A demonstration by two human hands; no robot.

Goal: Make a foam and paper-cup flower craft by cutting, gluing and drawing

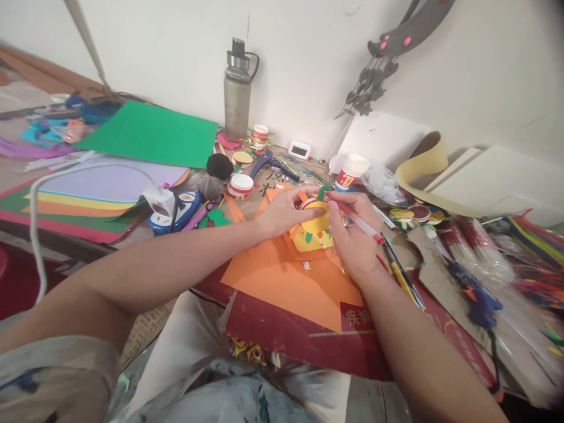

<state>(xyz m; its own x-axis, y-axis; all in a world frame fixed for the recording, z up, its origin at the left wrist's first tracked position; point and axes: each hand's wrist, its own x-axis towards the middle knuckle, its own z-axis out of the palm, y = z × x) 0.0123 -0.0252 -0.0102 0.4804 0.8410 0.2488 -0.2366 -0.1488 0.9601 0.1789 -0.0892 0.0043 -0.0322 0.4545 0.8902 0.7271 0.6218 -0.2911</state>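
Fingers of the left hand (pixel 285 212) pinch the round yellow piece (pixel 316 223), with the thumb over its front. Fingers of the right hand (pixel 356 229) are closed around a red and clear pen (pixel 362 224), and its top end slants up close to the piece. Some fingertips are hidden, so how hard they press is hard to tell.

The work looks partly done. The piece has its yellow face, and a small green bit (pixel 325 191) sits at the top, by the fingers. That bit may be the part left to fix on; whether it is stuck or just held does not show. Similar small round pieces (pixel 402 215) lie off to the right and look more done.

The yellow piece is up over the orange paper (pixel 282 279), between both hands. It looks smooth, bright and flat in front, with a thin red edge.
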